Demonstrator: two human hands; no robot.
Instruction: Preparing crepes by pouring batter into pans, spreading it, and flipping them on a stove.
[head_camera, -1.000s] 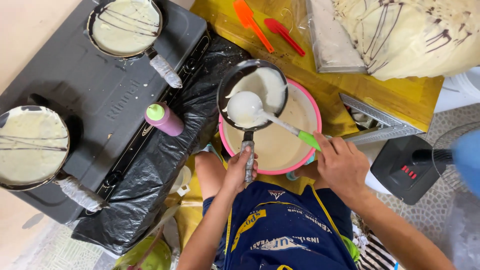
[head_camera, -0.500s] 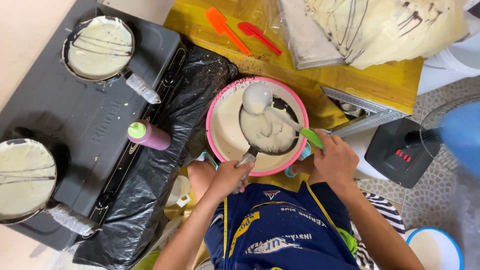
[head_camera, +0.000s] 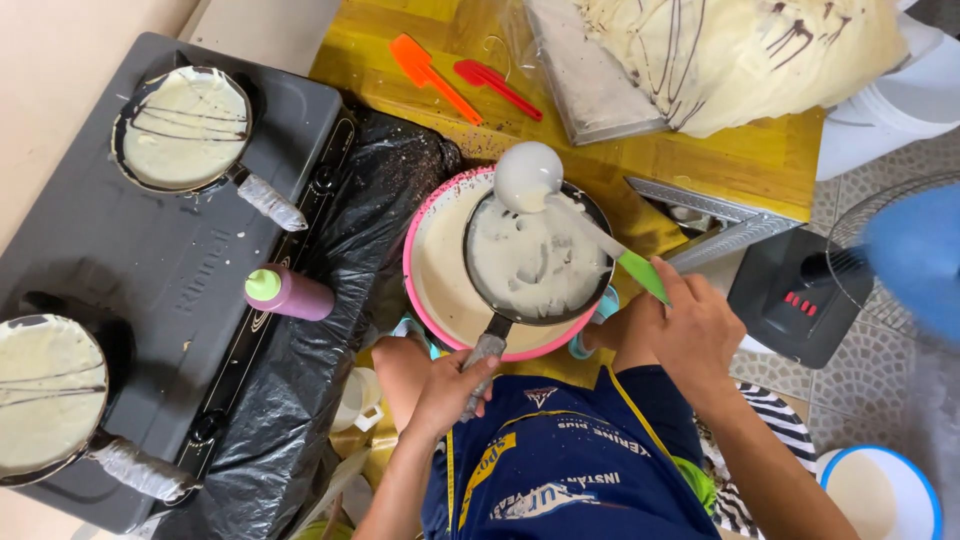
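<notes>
Just above the pink bowl (head_camera: 425, 300), the left hand (head_camera: 447, 390) grips the handle of the small pan (head_camera: 538, 262), which is coated with batter. The right hand (head_camera: 690, 330) is closed round the green-handled ladle (head_camera: 530, 175), whose cup rests at the pan's far rim.

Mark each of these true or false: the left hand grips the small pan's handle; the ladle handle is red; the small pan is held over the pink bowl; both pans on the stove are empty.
1. The left hand grips the small pan by its handle: true.
2. The ladle has a red handle: false, it is green, held by the right hand.
3. The small pan is held over the pink bowl: true.
4. Both stove pans are empty: false, each holds pale batter with dark lines.
</notes>
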